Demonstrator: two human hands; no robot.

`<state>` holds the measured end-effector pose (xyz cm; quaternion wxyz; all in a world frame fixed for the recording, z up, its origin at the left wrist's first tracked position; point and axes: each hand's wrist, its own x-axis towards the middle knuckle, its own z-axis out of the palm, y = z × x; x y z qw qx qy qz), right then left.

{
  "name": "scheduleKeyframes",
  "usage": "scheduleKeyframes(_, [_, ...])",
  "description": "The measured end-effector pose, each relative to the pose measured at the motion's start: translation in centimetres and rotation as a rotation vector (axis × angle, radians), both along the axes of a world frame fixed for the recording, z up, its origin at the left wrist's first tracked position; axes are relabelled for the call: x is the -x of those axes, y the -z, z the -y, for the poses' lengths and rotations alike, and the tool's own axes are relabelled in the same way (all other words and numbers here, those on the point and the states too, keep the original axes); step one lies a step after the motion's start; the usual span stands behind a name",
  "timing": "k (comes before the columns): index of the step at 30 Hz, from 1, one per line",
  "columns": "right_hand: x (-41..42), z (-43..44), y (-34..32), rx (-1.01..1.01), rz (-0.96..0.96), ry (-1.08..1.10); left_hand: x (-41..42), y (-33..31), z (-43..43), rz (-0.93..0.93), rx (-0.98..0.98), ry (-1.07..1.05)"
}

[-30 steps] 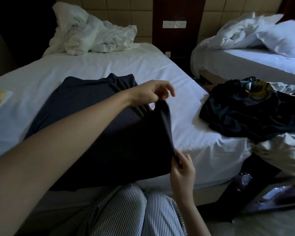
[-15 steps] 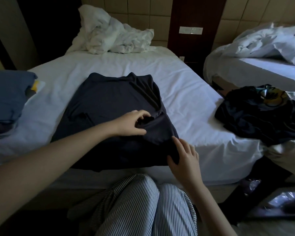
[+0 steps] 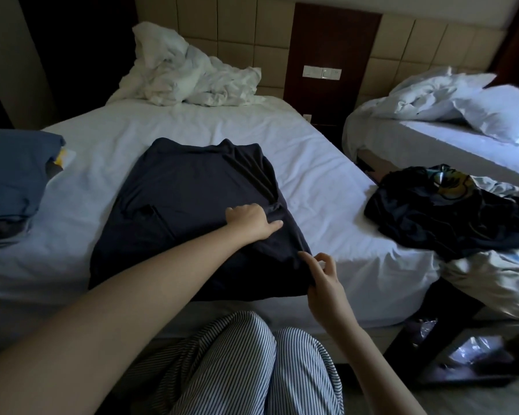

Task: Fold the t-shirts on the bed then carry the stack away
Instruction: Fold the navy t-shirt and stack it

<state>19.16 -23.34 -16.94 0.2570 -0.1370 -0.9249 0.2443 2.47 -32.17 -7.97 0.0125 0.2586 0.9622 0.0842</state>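
While left hand clutches t-shirt, right hand pinches its corner at bed edge

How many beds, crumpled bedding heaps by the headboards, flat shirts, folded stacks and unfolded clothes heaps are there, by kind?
Beds: 2, near bed and far bed.
Crumpled bedding heaps: 2, near bedding heap and far bedding heap.
Flat shirts: 1, dark t-shirt.
Folded stacks: 1, folded stack at the left.
Unfolded clothes heaps: 1, dark clothes heap at the right.
Total: 7.

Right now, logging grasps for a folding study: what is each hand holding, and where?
The left hand grips the dark navy t-shirt at its folded-in sleeve; the right hand touches its near right edge, grip unclear.
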Motion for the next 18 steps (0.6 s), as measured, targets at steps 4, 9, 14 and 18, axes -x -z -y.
scheduleKeyframes(4, [0.0,-0.7,0.3,-0.02,0.019,0.001,1.6,0.6,-0.8,0.144,-0.304,-0.11])
scheduleKeyframes(9, [0.1,-0.9,0.7,-0.009,0.001,-0.004,3.1,0.8,-0.7,0.24,-0.39,-0.129])
scheduleKeyframes(14, [0.5,-0.7,1.6,-0.026,-0.037,-0.035,4.2,0.6,-1.0,0.269,-0.525,-0.151])
scheduleKeyframes(18, [0.8,-0.8,1.1,0.139,-0.081,0.029,4.8,0.4,-0.1,0.225,-0.716,-0.084])
